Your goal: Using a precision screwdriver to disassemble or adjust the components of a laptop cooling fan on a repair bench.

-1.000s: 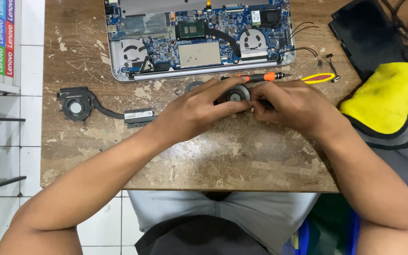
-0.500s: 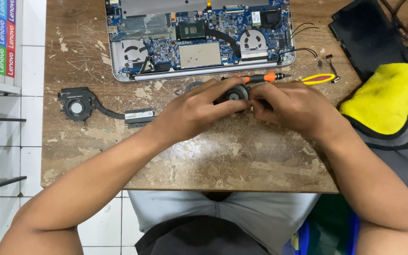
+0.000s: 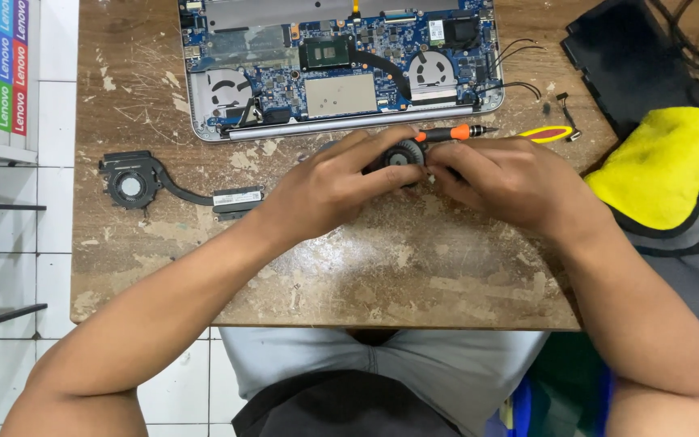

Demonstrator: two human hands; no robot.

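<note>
While the opened laptop (image 3: 341, 69) lies at the top of the frame, both hands work mid-frame: left hand (image 3: 329, 190) and right hand (image 3: 511, 182) pinch a small round fan (image 3: 404, 154) between fingertips. A fan-and-heatpipe assembly (image 3: 163, 184) already lies removed on the tabletop (image 3: 366, 267) at left; refitting seems undone.

arms: bare, no sleeves | shirt: grey | lap: dark apron

The opened laptop (image 3: 341, 69) shows a blue circuit board in a silver frame, on a scuffed brown table (image 3: 366, 267). The screwdriver (image 3: 453, 133) is orange and black, the cloth (image 3: 661, 170) yellow. The fan (image 3: 404, 154) between the hands looks grey, perhaps black-edged.
</note>
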